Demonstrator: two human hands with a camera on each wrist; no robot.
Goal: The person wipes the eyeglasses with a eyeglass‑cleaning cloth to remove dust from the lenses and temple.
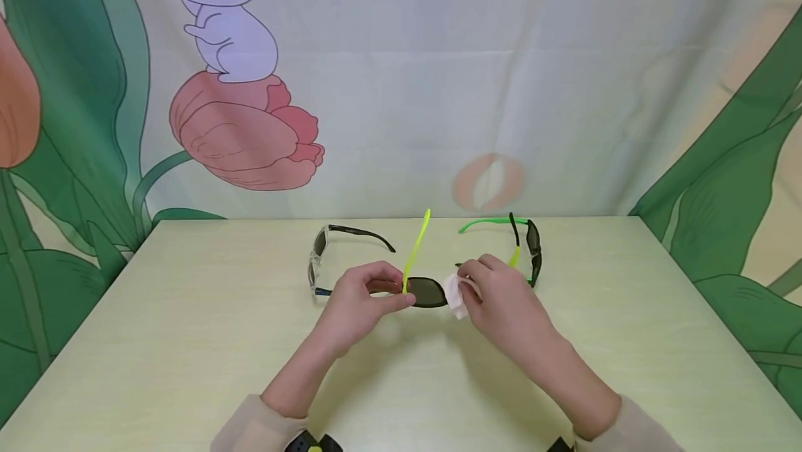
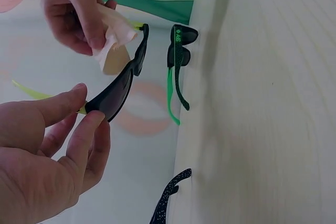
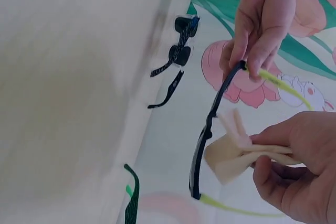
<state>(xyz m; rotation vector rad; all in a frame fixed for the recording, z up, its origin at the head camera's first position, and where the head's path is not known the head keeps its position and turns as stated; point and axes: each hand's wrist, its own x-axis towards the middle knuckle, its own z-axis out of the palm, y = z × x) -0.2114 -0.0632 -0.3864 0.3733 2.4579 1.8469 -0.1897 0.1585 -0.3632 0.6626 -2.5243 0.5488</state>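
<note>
Held up over the table is a pair of sunglasses (image 1: 429, 293) with a black frame, dark lenses and yellow-green temples. My left hand (image 1: 366, 299) pinches it at the left hinge between thumb and fingers. In the right wrist view that hand (image 3: 265, 24) grips the frame's corner, and the temple (image 3: 286, 88) points away from the lenses. A folded pale cloth (image 3: 228, 153) is pinched by my right hand (image 1: 504, 302). The cloth (image 2: 118, 38) is close behind the other lens in the left wrist view, on the temple side.
Behind my left hand, sunglasses with a clear frame and black temples (image 1: 360, 231) stand on the table (image 1: 188, 340). Sunglasses with green and black temples (image 1: 534, 243) stand behind my right hand. A printed curtain (image 1: 388, 90) hangs along the table's back edge.
</note>
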